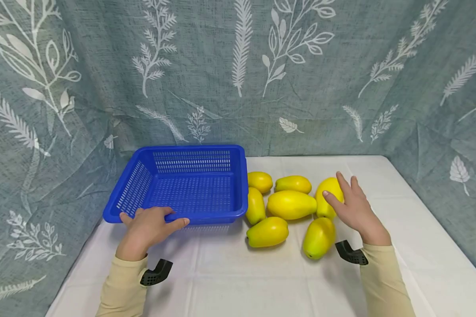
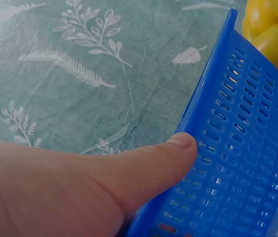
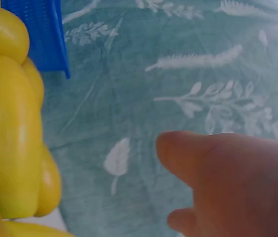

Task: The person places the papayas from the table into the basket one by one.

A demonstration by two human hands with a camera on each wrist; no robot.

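A blue plastic basket (image 1: 212,217) with slotted walls stands at the left of the table, and nothing lies inside it. My left hand (image 1: 147,229) grips its near rim, fingers over the edge and thumb (image 2: 163,158) against the outer wall. To the right, my right hand (image 1: 356,210) hovers with spread fingers, holding nothing. It partly covers a yellow papaya (image 1: 325,193) in the head view. Just below that lies a greenish-yellow papaya (image 1: 319,237). A large papaya (image 1: 291,205) lies in the middle of the group.
Several more papayas lie close to the basket's right side, among them a front papaya (image 1: 268,232) and a back papaya (image 1: 293,183). White cloth (image 1: 242,281) covers the table. A grey-green leaf-patterned curtain (image 1: 206,79) hangs behind and at both sides.
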